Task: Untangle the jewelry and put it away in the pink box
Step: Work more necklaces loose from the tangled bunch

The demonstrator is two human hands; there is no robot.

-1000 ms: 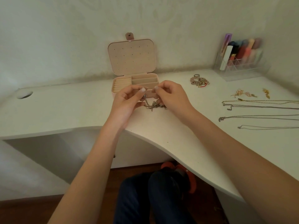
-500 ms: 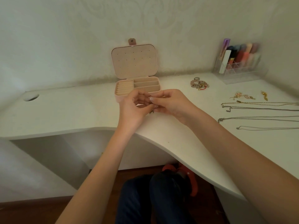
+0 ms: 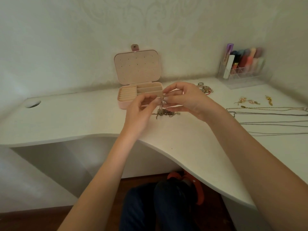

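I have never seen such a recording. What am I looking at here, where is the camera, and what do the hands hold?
There is no machine here. A person wears one wide camera on the head, so the single picture looks forward and down at their own arms. The left hand and the right hand both pinch the raised end of a tangled chain; the rest of it lies on the white desk. Behind the hands stands the pink box, its lid open and upright, its compartments looking empty. To the right lie a small heap of jewelry, some gold earrings and several straightened necklaces. In the far corner stands a clear organizer with cosmetics. Below the desk edge the person's knees show.
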